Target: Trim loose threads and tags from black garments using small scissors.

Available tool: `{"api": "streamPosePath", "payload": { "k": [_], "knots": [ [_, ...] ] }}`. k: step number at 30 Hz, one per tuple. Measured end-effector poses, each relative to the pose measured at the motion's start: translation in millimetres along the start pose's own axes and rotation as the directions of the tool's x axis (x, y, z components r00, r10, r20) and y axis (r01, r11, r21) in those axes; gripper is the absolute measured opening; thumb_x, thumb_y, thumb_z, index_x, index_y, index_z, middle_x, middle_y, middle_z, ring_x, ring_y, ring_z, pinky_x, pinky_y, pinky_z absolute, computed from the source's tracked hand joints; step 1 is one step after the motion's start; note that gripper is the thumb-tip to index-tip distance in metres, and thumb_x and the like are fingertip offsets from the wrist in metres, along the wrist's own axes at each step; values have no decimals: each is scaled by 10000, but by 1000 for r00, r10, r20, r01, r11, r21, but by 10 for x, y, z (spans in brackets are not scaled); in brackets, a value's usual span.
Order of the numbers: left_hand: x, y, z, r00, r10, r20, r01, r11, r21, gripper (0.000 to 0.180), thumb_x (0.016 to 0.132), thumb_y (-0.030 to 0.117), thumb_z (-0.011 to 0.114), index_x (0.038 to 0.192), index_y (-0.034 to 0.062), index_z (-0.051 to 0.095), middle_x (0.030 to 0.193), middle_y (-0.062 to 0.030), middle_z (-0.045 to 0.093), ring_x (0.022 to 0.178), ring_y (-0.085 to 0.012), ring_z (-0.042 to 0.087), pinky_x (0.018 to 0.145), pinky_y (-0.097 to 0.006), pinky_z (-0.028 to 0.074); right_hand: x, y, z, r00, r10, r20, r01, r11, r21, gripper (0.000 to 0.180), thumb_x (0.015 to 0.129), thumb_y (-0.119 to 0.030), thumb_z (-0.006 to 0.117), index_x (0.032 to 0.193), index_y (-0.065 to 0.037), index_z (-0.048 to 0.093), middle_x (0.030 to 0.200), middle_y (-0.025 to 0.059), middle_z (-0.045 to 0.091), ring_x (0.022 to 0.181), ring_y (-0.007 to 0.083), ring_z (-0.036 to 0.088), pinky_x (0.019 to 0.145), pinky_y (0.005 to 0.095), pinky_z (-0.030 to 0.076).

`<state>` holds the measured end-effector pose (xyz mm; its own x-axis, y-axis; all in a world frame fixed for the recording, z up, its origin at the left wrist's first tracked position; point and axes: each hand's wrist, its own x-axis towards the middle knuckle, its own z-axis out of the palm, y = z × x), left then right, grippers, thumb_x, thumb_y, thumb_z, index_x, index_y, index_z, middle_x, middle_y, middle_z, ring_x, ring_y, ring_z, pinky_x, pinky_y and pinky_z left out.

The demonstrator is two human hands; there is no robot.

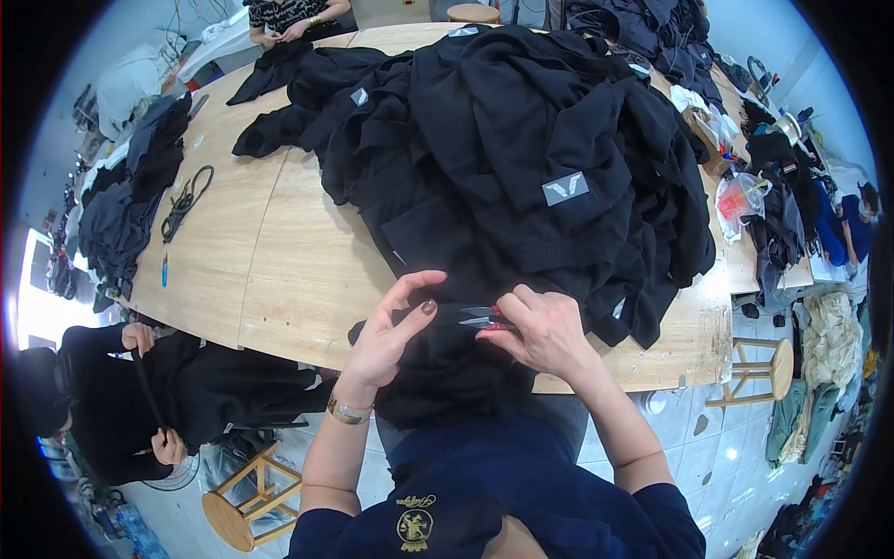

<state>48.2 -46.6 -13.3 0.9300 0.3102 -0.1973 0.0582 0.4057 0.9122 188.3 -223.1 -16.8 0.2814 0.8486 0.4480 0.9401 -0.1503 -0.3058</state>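
A black garment point(438, 359) hangs over the table edge between both hands, its fabric pinched by the left hand point(391, 335). Small thread snips point(486, 319), silvery blades with a red spot, lie in the right hand point(545, 331), tips pointing toward the left hand's thumb.

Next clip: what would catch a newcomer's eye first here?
A big heap of black garments covers the middle of the wooden table. At its near edge, the right hand holds small thread snips against black fabric pinched by the left hand.
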Motion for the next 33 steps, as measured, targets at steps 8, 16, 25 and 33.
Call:
{"api": "streamPosePath", "payload": {
  "k": [8, 16, 25, 33],
  "knots": [
    [-2, -37, -50, 1000, 27, 12, -27, 1000, 7, 380, 937, 76, 518, 1300, 26, 420, 1002, -56, 618, 877, -70, 607, 759, -201, 501, -43, -29, 43, 1000, 24, -5, -24, 1000, 14, 365, 801, -459, 640, 790, -106, 546, 681, 34, 494, 531, 175, 559, 483, 294, 411],
    [-15, -33, -74, 999, 6, 39, -5, 1000, -29, 398, 940, 81, 507, 1320, 26, 400, 1015, -84, 626, 888, -96, 622, 777, -213, 511, -21, -68, 35, 999, 7, -51, -8, 1000, -13, 364, 798, -465, 641, 780, -113, 551, 673, 24, 489, 521, 163, 545, 477, 281, 399],
    [-22, -100, -101, 999, -16, 29, 22, 976, -218, 449, 945, 73, 487, 1366, 19, 339, 1035, -106, 625, 927, -128, 625, 825, -239, 506, -81, -130, 111, 993, 71, -99, -70, 997, 17, 372, 780, -454, 666, 766, -103, 543, 657, 27, 472, 512, 173, 521, 475, 285, 399],
    [-61, -84, -24, 990, -52, 135, 95, 936, -339, 496, 896, 83, 587, 1347, 41, 386, 1146, -81, 580, 1044, -131, 563, 905, -247, 444, -119, -180, 221, 982, 115, -147, -109, 993, 50, 369, 766, -441, 682, 762, -99, 545, 655, 29, 469, 517, 176, 511, 480, 287, 398]
  ]
}}
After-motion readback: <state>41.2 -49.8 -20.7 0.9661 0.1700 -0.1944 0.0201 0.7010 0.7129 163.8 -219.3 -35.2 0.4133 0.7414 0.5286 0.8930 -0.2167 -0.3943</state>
